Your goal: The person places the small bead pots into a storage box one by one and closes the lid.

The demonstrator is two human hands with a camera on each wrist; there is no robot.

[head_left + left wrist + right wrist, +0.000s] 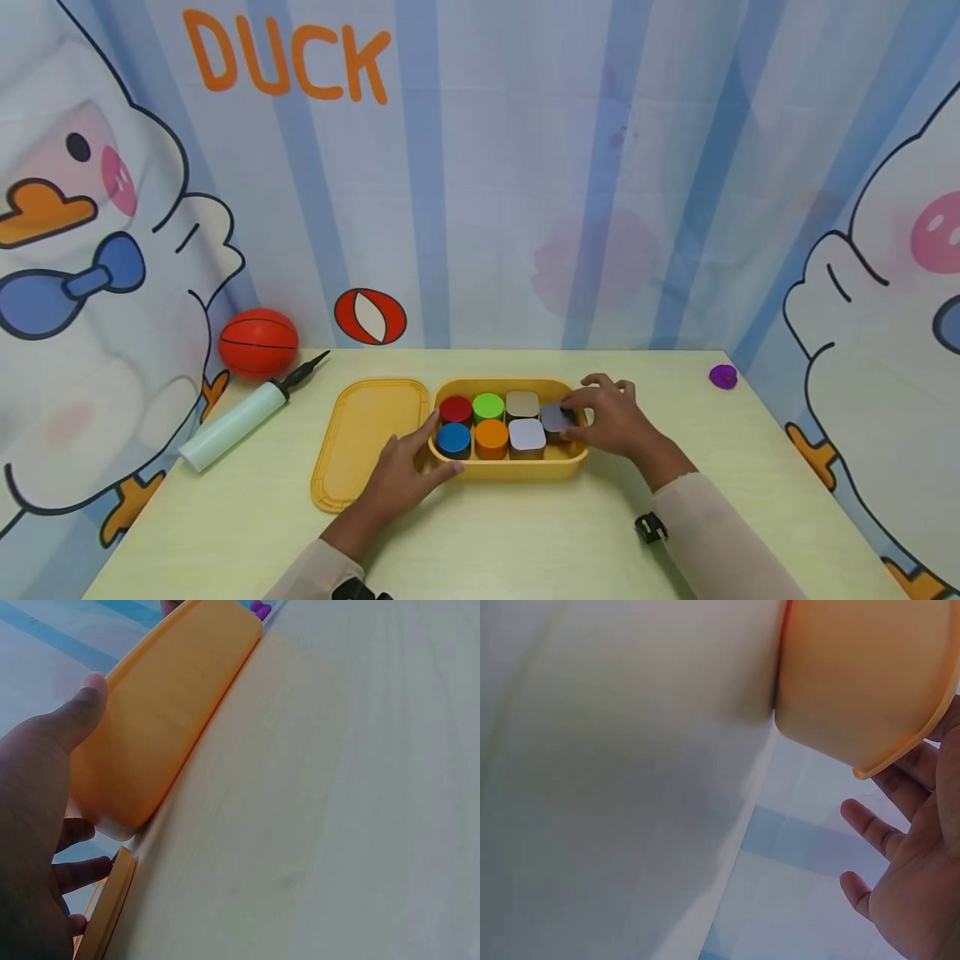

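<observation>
A yellow tub (pixel 510 472) stands on the table with several round and square blocks inside. My right hand (pixel 617 419) reaches over its right end and pinches a grey square block (pixel 557 417) between thumb and index finger. My left hand (pixel 405 473) rests against the tub's left end, index finger along the end and thumb at the front rim. In the tub are a red block (pixel 456 409), a green block (pixel 488 407), a beige block (pixel 522 404), a blue block (pixel 453 438), an orange block (pixel 491 437) and a pale block (pixel 527 435). In the right wrist view the tub hides the right fingertips.
A flat yellow lid (pixel 367 433) lies just left of the tub, partly under the left hand in the head view. Farther left are a pale green hand pump (pixel 236 425) and an orange ball (pixel 258 343). A small purple object (pixel 723 377) lies near the right edge.
</observation>
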